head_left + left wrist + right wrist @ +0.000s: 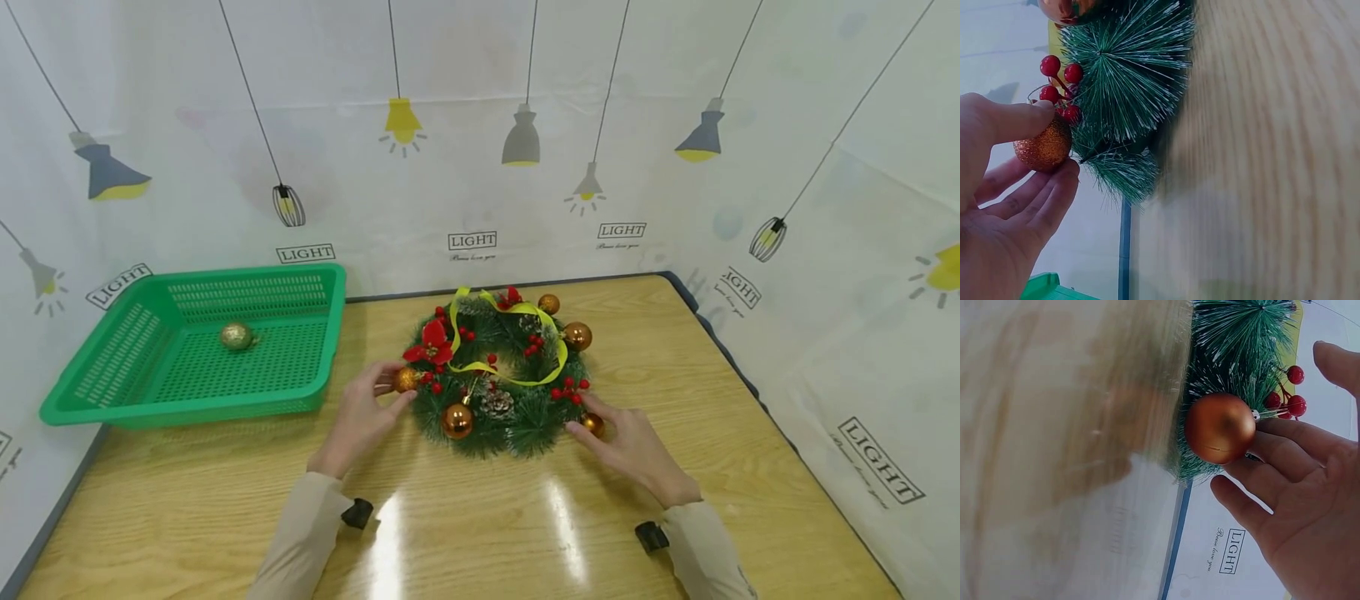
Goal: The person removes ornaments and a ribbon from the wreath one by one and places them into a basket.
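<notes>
Both hands work at the wreath (498, 375) lying mid-table (480, 517): the left hand (363, 417) pinches a glittery ball (1043, 147), while the right hand (633, 450) has relaxed fingers touching a smooth ball (1219, 428). Tugging hard could drag the wreath or snap a ball's fastening.

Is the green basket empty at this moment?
No, the head view shows one gold glitter ball lying on the floor of the green basket.
</notes>
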